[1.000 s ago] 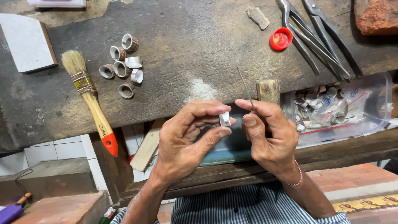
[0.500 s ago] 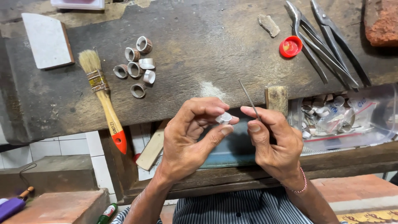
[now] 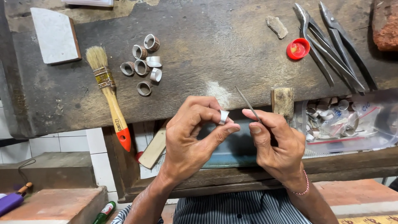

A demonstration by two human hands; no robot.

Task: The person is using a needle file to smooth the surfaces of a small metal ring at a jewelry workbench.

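My left hand (image 3: 188, 141) pinches a small metal ring (image 3: 224, 116) between thumb and fingers, held just off the tabletop (image 3: 207, 49) edge. Right hand (image 3: 277, 145) has its fingers clamped on a thin needle file (image 3: 248, 104), tip angled up beside the ring. Best to keep the ring braced and the strokes short and light. More rings (image 3: 145, 62) lie near the brush (image 3: 108, 89).
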